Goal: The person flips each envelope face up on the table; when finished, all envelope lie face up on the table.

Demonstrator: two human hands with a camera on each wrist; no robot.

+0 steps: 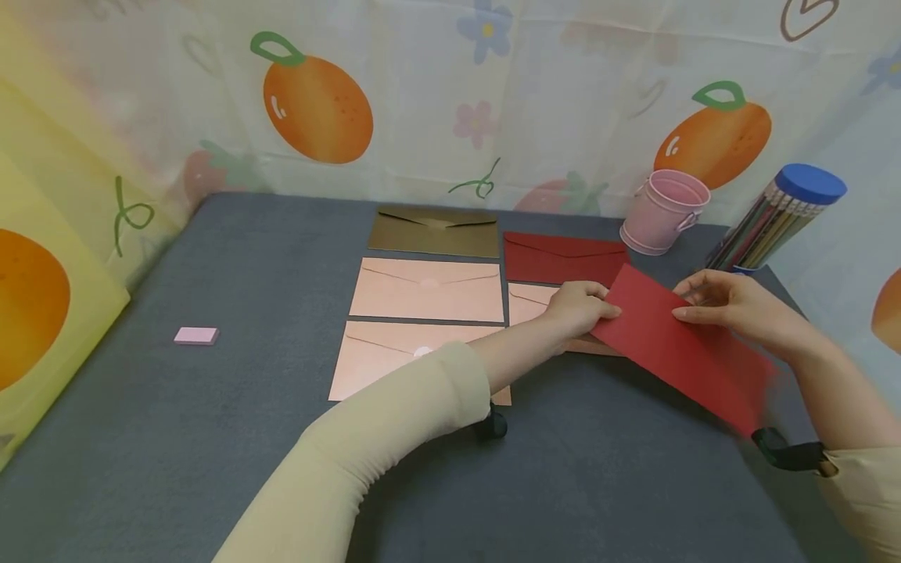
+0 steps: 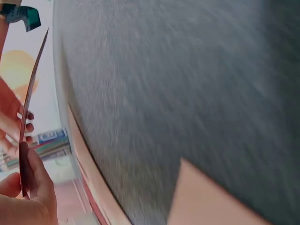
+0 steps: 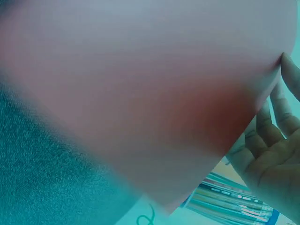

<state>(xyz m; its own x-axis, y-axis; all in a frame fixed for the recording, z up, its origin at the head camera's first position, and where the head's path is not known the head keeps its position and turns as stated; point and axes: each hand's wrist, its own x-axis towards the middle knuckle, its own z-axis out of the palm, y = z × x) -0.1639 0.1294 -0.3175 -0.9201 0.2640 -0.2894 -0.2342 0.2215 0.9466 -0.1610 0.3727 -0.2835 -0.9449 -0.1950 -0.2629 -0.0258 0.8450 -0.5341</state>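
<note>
Both hands hold a red envelope (image 1: 697,356) tilted above the right side of the table, its plain side toward the head camera. My left hand (image 1: 580,306) pinches its left end between thumb and fingers; in the left wrist view the envelope (image 2: 29,96) appears edge-on above that hand (image 2: 35,192). Along the upper edge, my right hand (image 1: 739,309) pinches it with the thumb on the near face. The right wrist view is mostly filled by the blurred envelope (image 3: 117,103). Beneath the left hand lies a pink envelope (image 1: 526,301), partly covered.
A gold envelope (image 1: 408,234), two pink envelopes (image 1: 387,289) and a dark red envelope (image 1: 549,270) lie in rows. A pink bucket (image 1: 658,223) and a blue-capped holder of pencils (image 1: 781,215) stand back right. A small pink block (image 1: 196,335) lies left.
</note>
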